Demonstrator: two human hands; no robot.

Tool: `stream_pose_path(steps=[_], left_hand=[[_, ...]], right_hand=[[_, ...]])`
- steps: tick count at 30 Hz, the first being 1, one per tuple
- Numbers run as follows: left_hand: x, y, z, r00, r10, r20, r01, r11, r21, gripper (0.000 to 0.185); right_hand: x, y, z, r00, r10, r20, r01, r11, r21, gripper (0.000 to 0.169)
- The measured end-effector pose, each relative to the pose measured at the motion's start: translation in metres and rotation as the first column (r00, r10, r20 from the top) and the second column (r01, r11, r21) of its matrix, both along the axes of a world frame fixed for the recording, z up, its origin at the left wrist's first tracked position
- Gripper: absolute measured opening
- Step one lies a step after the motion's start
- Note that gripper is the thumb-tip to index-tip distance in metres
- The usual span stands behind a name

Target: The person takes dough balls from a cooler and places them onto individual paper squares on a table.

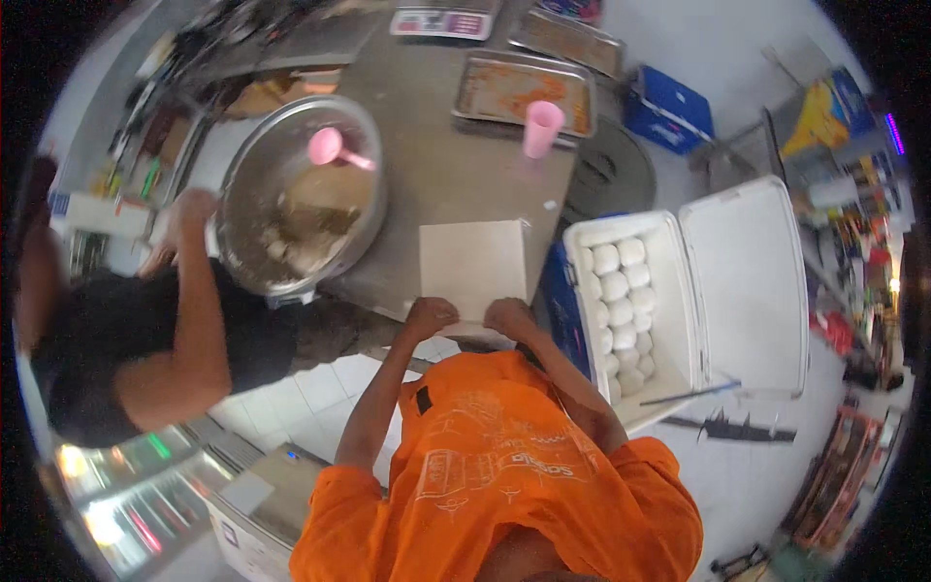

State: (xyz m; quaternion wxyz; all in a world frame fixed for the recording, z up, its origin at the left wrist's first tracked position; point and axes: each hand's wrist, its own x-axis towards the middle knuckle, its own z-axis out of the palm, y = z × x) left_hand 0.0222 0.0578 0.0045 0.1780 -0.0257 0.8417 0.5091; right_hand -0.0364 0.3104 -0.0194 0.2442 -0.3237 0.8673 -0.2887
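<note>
A square, pale cardboard box [473, 263] lies at the near end of the metal table [429, 174], right in front of my body. My left hand [433, 317] has its fingers curled over the near left corner. At the near right corner my right hand [508, 317] grips in the same way. A narrow strip of the box's front edge shows between the two hands. My fingertips and whatever is under them are hidden.
Left stands a large metal pot [302, 196] holding a pink scoop [326, 147]; a co-worker's hand [195, 209] is beside it. To the right, an open cooler [673, 364] holds several dough balls [618, 287]. A pink cup [542, 129] stands near a baking tray [502, 80].
</note>
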Motion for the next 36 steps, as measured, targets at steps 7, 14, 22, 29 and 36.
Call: stream_pose_path(steps=[7, 14, 22, 29, 36], left_hand=[[0.003, 0.0, -0.006, 0.992, -0.119, -0.037, 0.109, 0.971, -0.215, 0.014], [0.006, 0.004, -0.017, 0.995, -0.051, -0.085, 0.027, 0.964, -0.266, 0.025], [0.002, 0.003, 0.003, 0.999, -0.039, 0.02, 0.043, 0.965, -0.258, 0.032], [0.01, 0.007, -0.023, 0.989, 0.007, -0.15, -0.041, 0.973, -0.227, 0.03], [0.033, 0.013, -0.049, 0.805, 0.156, -0.572, -0.263, 0.959, -0.108, 0.022]], right_hand=[[-0.003, -0.007, 0.027, 0.989, -0.061, 0.131, 0.049, 0.995, 0.092, 0.024], [-0.011, -0.009, -0.005, 0.993, 0.053, 0.11, -0.06, 0.996, 0.062, 0.025], [-0.005, -0.014, 0.018, 0.991, -0.024, 0.131, 0.025, 1.0, -0.001, 0.037], [-0.011, -0.016, 0.015, 0.974, -0.113, 0.195, 0.095, 0.991, 0.098, 0.039], [-0.013, -0.02, 0.021, 0.974, -0.126, 0.19, 0.106, 0.988, 0.113, 0.038]])
